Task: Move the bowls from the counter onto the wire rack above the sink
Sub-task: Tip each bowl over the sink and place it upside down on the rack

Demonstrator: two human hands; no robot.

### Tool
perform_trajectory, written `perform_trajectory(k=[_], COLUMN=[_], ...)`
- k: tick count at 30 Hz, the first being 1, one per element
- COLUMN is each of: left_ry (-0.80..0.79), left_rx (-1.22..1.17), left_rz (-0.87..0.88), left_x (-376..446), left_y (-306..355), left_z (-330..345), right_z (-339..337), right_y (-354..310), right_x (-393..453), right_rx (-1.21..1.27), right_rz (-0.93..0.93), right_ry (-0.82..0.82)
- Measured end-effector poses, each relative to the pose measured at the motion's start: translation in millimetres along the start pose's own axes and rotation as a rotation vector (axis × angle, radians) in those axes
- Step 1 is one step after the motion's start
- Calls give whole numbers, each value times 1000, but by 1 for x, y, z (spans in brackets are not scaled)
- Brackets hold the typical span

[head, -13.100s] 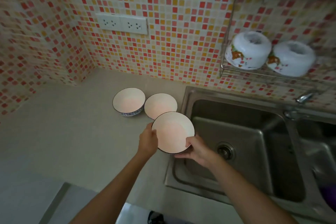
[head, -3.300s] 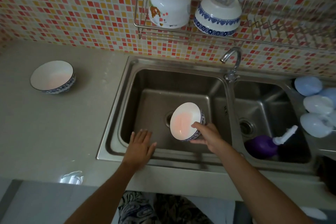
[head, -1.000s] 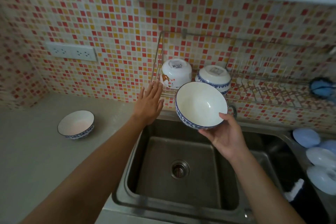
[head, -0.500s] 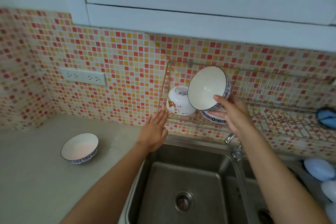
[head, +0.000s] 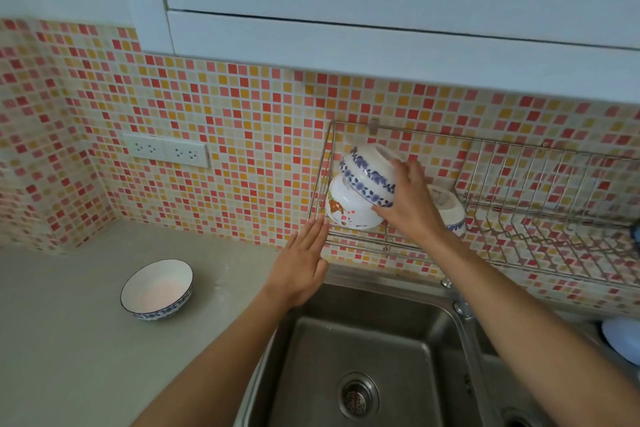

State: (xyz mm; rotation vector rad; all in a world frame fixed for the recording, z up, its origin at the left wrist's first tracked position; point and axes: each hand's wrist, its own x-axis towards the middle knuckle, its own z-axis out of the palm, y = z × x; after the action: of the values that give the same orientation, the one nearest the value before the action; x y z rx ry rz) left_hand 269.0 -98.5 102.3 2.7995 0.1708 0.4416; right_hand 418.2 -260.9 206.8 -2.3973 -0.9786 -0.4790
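The right hand (head: 408,204) grasps the inverted blue-patterned bowl (head: 367,177), tilted directly above the floral bowl (head: 349,208) on the wire rack (head: 519,253); the left hand (head: 301,263) is released.

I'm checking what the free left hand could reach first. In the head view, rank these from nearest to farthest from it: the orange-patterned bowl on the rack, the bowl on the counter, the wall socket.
From the left hand:
1. Orange-patterned bowl, just above its fingertips on the wire rack.
2. Bowl on the counter, to its left.
3. Wall socket, up-left on the tiles.
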Motion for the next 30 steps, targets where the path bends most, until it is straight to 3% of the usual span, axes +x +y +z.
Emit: perform_trajectory(k=[6,13,30], left_ry=[9,11,44], left_rx=[-16,-23,-21], left_rz=[3,2,-10], left_x=[0,-1,0], left_y=[1,2,2], left_z=[1,1,7], right_z=[23,33,42], right_y=[3,6,16], right_x=[3,5,10], right_rx=[-285,-423,-294], right_rz=[-88,-205,-216], right_ry=[-74,-189,-257])
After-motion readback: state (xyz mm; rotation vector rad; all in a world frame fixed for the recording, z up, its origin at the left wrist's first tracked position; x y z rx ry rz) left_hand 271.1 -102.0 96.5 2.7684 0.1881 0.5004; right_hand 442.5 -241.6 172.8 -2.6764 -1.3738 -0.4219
